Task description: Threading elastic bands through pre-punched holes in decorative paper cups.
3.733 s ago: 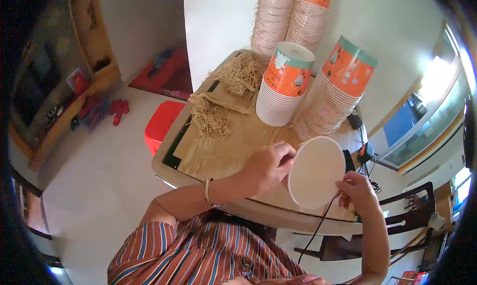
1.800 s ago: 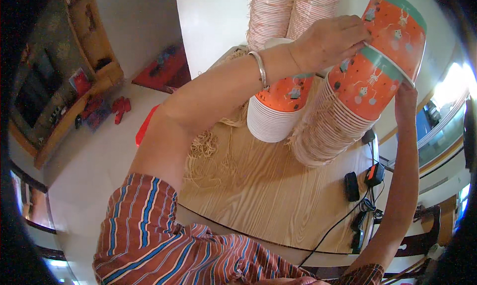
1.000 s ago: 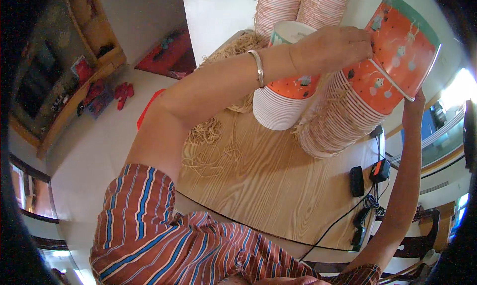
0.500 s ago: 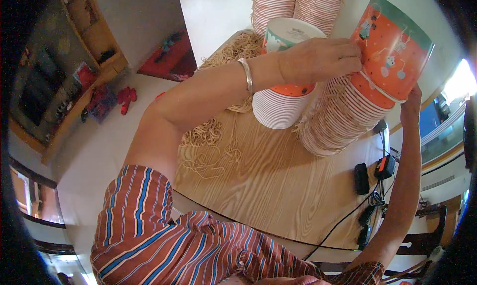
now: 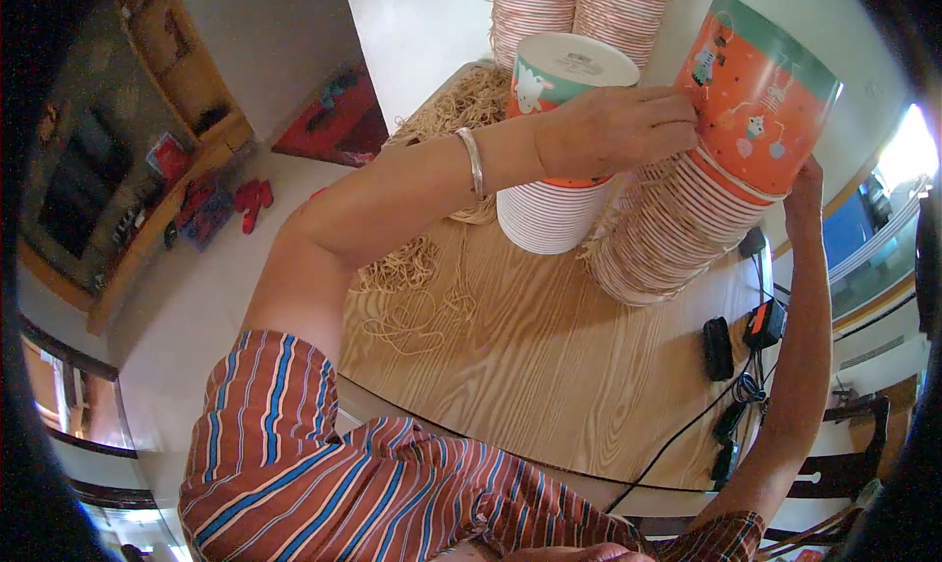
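An orange and green paper bucket (image 5: 760, 106) with small animal pictures sits upside down atop a leaning stack of nested paper buckets (image 5: 677, 233). Twine is strung around that stack's rims. My left hand (image 5: 623, 130) grips the top bucket's left side near the rim, fingers closed. On the right side, my right hand (image 5: 805, 194) holds the same bucket; most of its fingers are hidden behind it. Beside my left wrist stands another inverted stack (image 5: 554, 214) with plain white rims, its white base facing up. My left forearm covers part of it.
Heaps of tan twine (image 5: 471, 101) lie on the wooden table (image 5: 530, 366), with loose strands in front. Two more tall stacks (image 5: 535, 18) rise at the back. At the right edge are black adapters (image 5: 718, 348) and cables. Red shoes (image 5: 252, 204) rest on the floor at left.
Both hands have moved the orange bucket slightly down and left, and its rim now sits closer to the rims of the stack beneath. My grip stays the same.
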`<state>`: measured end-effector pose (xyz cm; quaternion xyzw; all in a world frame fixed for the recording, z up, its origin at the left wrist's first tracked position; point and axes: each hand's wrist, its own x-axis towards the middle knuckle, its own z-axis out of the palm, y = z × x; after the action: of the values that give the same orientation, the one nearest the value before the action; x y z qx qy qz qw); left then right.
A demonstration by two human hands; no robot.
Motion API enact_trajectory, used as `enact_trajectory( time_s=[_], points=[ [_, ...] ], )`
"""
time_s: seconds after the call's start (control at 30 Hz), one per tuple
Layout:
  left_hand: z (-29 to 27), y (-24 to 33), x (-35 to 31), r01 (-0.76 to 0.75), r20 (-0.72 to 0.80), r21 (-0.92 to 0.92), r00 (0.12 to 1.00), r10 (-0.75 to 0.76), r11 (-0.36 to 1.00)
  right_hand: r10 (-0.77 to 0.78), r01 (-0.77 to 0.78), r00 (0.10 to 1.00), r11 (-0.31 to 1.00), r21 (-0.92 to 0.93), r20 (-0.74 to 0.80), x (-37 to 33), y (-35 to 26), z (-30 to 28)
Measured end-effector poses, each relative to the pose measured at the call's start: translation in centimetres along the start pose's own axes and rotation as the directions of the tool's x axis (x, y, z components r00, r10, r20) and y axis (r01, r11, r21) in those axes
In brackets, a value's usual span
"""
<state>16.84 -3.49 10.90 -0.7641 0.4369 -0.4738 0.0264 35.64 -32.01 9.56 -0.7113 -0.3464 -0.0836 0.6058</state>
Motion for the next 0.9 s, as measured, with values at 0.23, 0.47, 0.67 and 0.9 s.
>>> enact_trajectory(
  time_s=[0.23, 0.47, 0.67, 0.9],
  points=[
    [0.0, 0.5, -0.2, 0.013, -0.019, -0.020, 1.000, -0.013, 1.000, -0.024, 0.025, 1.000, 0.998, -0.063, 0.018, 0.2, 0.5, -0.5],
    [0.1, 1.0, -0.8, 0.027, 0.042, 0.031, 0.999, -0.029, 0.999, 0.017, -0.014, 1.000, 0.993, -0.120, 0.024, 0.1, 0.6, 0.2],
    [0.2, 3.0, -1.2, -0.089, -0.040, 0.180, 0.994, 0.098, 0.980, -0.099, 0.073, 0.986, 0.980, -0.186, -0.135, -0.6, 3.7, -0.8],
    [1.0, 7.9, -4.2, -0.220, 0.001, -0.069, 0.975, 0.220, 0.973, -0.147, -0.034, 0.936, 0.866, -0.498, -0.320, -7.2, 4.6, -3.1]
  ],
)
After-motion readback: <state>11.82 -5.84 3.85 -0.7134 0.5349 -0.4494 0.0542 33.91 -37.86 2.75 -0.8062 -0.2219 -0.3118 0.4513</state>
